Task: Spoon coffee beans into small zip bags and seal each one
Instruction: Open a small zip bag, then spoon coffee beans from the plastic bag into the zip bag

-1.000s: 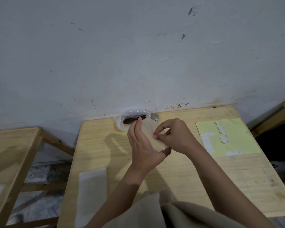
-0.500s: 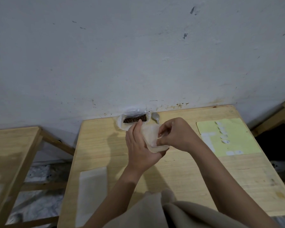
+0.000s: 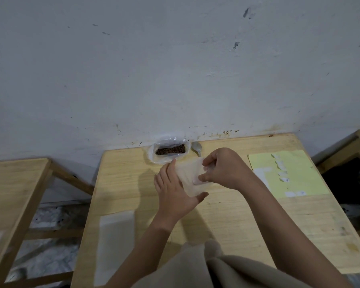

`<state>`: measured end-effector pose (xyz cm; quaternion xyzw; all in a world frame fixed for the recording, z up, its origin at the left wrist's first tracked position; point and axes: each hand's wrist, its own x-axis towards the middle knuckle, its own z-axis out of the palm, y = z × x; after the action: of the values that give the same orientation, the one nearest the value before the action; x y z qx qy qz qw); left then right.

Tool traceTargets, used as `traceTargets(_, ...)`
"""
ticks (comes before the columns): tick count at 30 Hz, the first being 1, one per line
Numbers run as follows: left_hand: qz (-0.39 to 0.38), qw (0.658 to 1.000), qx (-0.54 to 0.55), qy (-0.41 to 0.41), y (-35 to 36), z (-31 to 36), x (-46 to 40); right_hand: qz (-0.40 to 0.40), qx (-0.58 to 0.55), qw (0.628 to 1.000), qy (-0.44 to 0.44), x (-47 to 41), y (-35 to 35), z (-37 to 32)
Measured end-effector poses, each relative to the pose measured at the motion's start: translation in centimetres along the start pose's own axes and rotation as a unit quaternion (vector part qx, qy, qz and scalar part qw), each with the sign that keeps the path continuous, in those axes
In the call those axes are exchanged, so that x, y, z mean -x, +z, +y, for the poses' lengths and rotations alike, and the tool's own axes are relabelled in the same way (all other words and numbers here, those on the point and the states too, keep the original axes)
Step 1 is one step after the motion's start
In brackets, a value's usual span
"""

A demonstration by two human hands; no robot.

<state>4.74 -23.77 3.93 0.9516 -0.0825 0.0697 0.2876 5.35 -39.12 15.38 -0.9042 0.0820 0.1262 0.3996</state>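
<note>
Stage: you look to be opening one small zip bag (image 3: 190, 179), judging by your hands at its edge; no beans show inside it.
Left hand (image 3: 173, 191): your fingers lie fairly straight along the bag's left side, thumb under its lower corner, supporting it above the tabletop (image 3: 227, 221).
Right hand (image 3: 223, 169): your fingers are curled and pinch the bag's right edge.
Coffee beans (image 3: 170, 151): sitting in the open clear pouch (image 3: 154, 156) at the far edge by the wall, just beyond the bag.
Spoon (image 3: 196, 147): lying untouched just right of the pouch.
Spare bags (image 3: 115, 244): a pale flat stack near your left forearm.
Done: no filled, sealed bag is visible.
Left: spoon beans in, press the zip closed, repeat.
</note>
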Motion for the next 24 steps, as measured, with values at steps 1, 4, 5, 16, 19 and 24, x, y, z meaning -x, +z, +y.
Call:
traceTargets(1,-0.008,1.000,0.008,0.006,-0.1,0.2,0.1,-0.011,0.006,1.000,0.002,-0.1,0.0,0.1)
traceTargets(4,-0.003,0.996,0.073,0.050,-0.7,1.3,0.5,-0.049,0.012,0.999,0.003,-0.6,0.4,0.5)
traceTargets(5,0.007,0.993,0.097,0.065,-0.9,1.6,0.5,-0.055,0.004,0.998,0.003,-0.7,0.5,0.6)
traceTargets(16,0.018,0.996,0.081,0.034,0.1,-0.9,0.5,-0.026,-0.299,0.952,0.063,-3.9,3.0,4.5)
traceTargets(19,0.021,0.996,0.089,0.020,-0.1,-1.7,0.6,0.083,-0.261,0.956,0.104,-6.7,4.7,7.0)
traceTargets(24,0.054,0.997,0.053,0.034,0.1,-3.4,0.1,0.108,-0.055,0.981,0.148,-10.5,9.0,10.9)
